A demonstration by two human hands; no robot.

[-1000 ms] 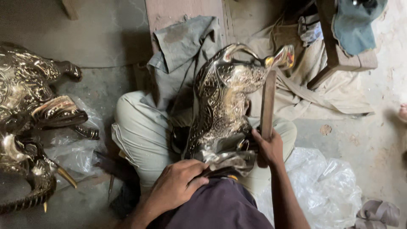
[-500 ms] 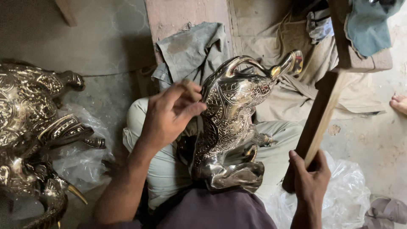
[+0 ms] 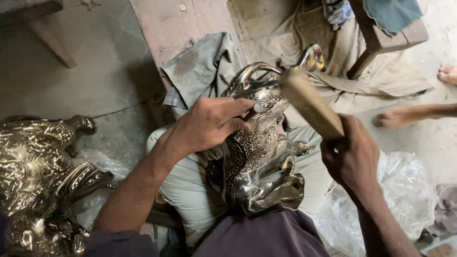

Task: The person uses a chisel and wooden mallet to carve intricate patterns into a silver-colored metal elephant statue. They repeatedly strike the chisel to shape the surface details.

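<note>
Floor: grey concrete, dusty, with a worn pinkish board lying at the far middle.
Lap: pale trousers, knees spread, bearing the workpiece.
Workpiece: silvery embossed metal animal figure, propped tilted on the lap at the middle; curved looped part toward the far side, broad base near the body.
Left hand: laid over the upper left flank of the figure; fingers curled together, pinching a small dark punch-like tool whose tip meets the metal; exact grip partly hidden.
Right hand: right of the figure, fingers wrapped tight round the near end of a wooden mallet.
Wooden mallet: slanting up and to the left, far end just above the top of the figure; blurred, so contact cannot be told.
Cloth: grey rag crumpled just beyond the figure, over the board's edge.
Tan sheet: rumpled at the far right, under a wooden stool.
Left side: second embossed metal figure, larger, darker, resting on clear plastic.
Near right: crinkled clear plastic bag on the floor.
Far right: another person's bare foot, with a second foot beyond it at the frame edge.
</note>
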